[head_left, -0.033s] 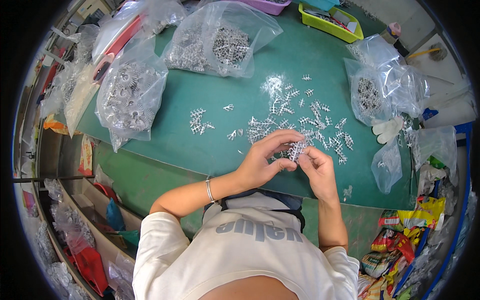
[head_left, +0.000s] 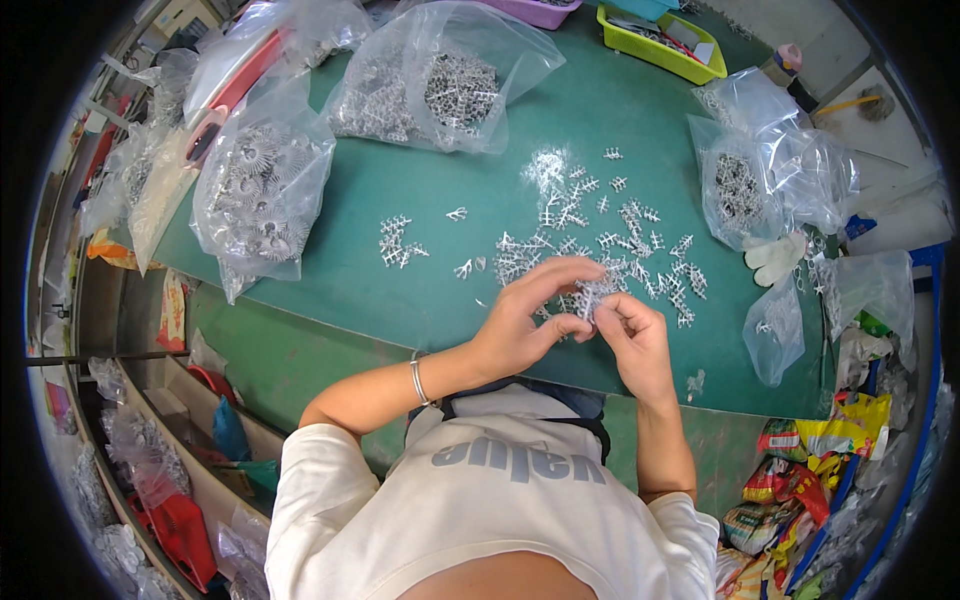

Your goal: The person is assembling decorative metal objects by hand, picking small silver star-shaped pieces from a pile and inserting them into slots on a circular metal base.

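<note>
One green tabletop, smooth and flat, carries at least four clear, crinkled plastic bags. The biggest, a loose film bag of small metal parts, sits at the far middle; next comes a bag of round, ridged metal pieces at the left, then a bag of metal parts at the right and one small bag below it. One yellow-green plastic tray, rectangular with rounded corners, stands at the far edge.

Two bare hands meet over the near side: the left hand curls thumb and fingers around one silvery, spiky cluster, and the right hand pinches its right side. One white fabric glove lies at right. One shiny bangle rings the left wrist. Smallest are the branched metal pieces, too many to count.
</note>
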### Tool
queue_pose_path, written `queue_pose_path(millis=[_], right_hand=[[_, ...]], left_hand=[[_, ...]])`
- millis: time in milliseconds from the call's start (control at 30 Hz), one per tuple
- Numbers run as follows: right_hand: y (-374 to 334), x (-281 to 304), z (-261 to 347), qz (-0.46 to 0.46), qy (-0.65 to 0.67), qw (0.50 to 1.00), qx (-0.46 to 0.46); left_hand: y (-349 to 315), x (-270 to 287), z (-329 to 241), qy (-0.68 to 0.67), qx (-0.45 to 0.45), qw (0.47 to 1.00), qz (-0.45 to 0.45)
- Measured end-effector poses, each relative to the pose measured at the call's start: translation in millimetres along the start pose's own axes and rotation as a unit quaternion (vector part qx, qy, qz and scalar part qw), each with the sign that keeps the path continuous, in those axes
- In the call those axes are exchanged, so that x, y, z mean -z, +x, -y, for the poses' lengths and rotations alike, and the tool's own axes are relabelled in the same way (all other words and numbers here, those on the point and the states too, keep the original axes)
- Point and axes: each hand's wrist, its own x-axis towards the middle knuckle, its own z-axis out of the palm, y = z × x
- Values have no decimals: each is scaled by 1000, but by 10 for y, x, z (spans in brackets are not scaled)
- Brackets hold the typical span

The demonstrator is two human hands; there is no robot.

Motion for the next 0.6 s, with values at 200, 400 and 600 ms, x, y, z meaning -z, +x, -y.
queue_pose_path(millis=[200,400,600], right_hand=[[26,-41,-57,-38,43,997,47],[206,-117,-250,-110,-159,978,76],[117,-162,-199,-2,-487,852,193]], left_hand=[[-30,-19,132,-155,75,982,-83],[161,65,389,-95,78,959,-255],[-285,451,46,406,50,912,-3]])
